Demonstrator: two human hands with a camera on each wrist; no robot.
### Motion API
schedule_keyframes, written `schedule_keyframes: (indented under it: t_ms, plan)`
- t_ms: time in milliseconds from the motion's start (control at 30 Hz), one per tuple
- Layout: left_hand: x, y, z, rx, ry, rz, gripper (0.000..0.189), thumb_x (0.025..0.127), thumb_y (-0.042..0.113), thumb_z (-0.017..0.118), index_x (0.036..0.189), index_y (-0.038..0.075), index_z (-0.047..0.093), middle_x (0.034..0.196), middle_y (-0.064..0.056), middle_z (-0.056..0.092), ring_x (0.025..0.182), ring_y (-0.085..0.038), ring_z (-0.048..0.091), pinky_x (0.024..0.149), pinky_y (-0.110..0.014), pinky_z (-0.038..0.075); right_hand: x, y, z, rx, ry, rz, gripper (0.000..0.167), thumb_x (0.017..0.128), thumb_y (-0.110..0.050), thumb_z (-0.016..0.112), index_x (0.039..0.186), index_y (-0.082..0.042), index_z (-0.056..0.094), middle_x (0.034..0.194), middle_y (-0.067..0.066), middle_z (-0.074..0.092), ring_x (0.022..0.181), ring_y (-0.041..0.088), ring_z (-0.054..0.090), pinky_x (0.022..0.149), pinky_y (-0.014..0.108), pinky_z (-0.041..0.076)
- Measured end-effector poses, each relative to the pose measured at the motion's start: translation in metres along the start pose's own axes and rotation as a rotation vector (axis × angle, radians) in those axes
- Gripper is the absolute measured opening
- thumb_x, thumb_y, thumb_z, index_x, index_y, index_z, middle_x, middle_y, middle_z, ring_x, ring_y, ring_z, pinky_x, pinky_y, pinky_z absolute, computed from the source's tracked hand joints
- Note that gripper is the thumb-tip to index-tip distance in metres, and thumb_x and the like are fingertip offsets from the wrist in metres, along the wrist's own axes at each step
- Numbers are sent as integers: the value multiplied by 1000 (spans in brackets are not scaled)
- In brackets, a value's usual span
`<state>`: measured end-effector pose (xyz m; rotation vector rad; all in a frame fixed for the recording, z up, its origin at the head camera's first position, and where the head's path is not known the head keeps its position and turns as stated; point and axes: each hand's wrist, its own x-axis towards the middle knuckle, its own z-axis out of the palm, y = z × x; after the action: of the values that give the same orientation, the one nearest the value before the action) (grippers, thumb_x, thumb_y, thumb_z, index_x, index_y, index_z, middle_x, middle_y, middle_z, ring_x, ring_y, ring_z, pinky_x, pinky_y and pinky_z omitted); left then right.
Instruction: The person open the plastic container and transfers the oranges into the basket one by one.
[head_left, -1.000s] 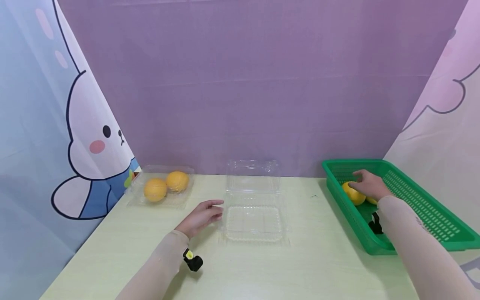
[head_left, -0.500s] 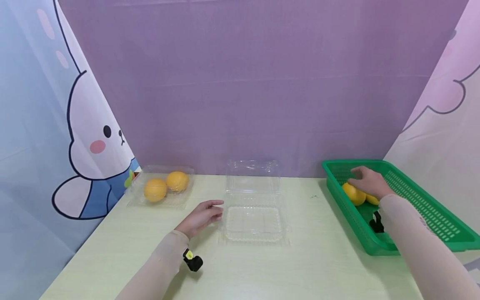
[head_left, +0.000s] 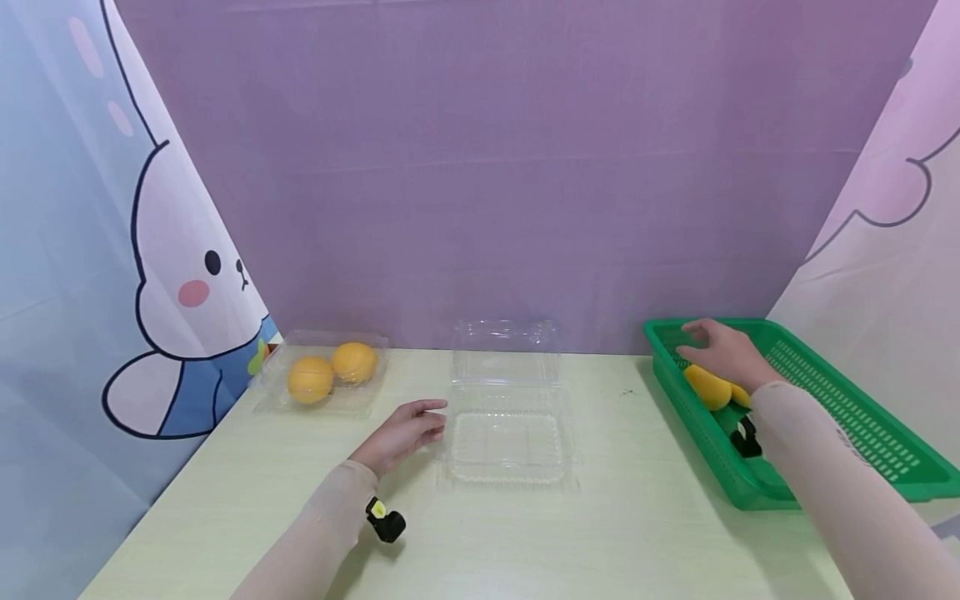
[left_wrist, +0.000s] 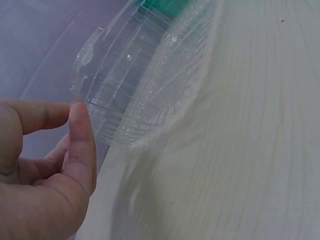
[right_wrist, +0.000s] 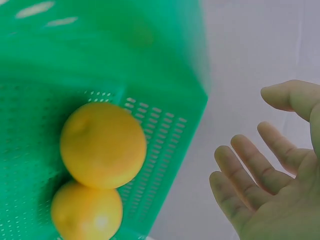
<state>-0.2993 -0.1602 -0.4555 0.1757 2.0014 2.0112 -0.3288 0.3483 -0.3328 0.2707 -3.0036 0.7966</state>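
Observation:
My right hand (head_left: 726, 352) hovers over the far left part of a green plastic basket (head_left: 738, 492). Its fingers are spread and hold nothing, as the right wrist view shows. Below it two round yellow-orange fruits, which look like oranges, lie against each other: a larger-looking orange (right_wrist: 103, 145) and a second orange (right_wrist: 87, 210). In the head view the hand partly covers both. My left hand (head_left: 405, 433) stays beside a clear plastic clamshell box (head_left: 507, 483) with its lid raised at the back. The left fingers are loosely bent, fingertips close to the box's left side.
At the back left another clear clamshell box (head_left: 273, 400) contains two oranges (head_left: 311, 380). A purple cloth (head_left: 502, 167) hangs behind the pale wooden table (head_left: 525, 550). Printed cloths hang on both sides. The basket's raised rim stands along the right side.
My right hand has risen a little and shifted left and away over the basket, uncovering more of the oranges' near sides. The left hand and both clamshell boxes keep their places.

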Motion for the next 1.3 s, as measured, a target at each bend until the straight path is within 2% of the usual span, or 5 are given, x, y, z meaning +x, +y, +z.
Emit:
schedule_keyframes:
  t_ms: [233, 467, 800, 1067, 1300]
  plan:
    - [0, -1, 0, 1, 3, 0, 49, 102, 4, 54, 147, -10, 38, 132, -29, 46, 111, -29, 55, 95, -29, 52, 0, -18, 2, 24, -4, -32, 66, 103, -42, 54, 147, 4, 38, 140, 35, 43, 123, 52, 45, 96, 66, 43]
    - [1, -2, 0, 0, 9, -2, 49, 102, 4, 55, 146, -9, 39, 133, -29, 46, 113, -31, 55, 94, -29, 52, 2, -27, 8, 39, -2, -61, 62, 103, -38, 55, 147, 4, 40, 141, 34, 43, 123, 50, 48, 95, 63, 46]
    - [1, -2, -1, 3, 1, 0, 49, 103, 5, 53, 147, -9, 39, 133, -29, 46, 116, -32, 54, 97, -32, 51, 3, -38, 18, 40, -8, -58, 62, 102, -41, 57, 145, 1, 43, 141, 31, 45, 123, 47, 49, 95, 60, 47]
    - [2, -4, -2, -3, -4, 6, 50, 102, 5, 55, 147, -10, 38, 132, -29, 46, 112, -29, 55, 94, -28, 52, 3, -47, 35, 66, -36, -87, 58, 102, -39, 58, 144, -1, 46, 139, 27, 49, 121, 44, 52, 92, 55, 51]
    - [2, -3, -1, -4, 0, 5, 50, 102, 6, 55, 147, -9, 39, 132, -27, 47, 107, -25, 56, 92, -27, 52, 1, -56, 52, 95, -63, -111, 54, 101, -35, 60, 141, -1, 49, 137, 26, 51, 121, 42, 53, 93, 55, 51]
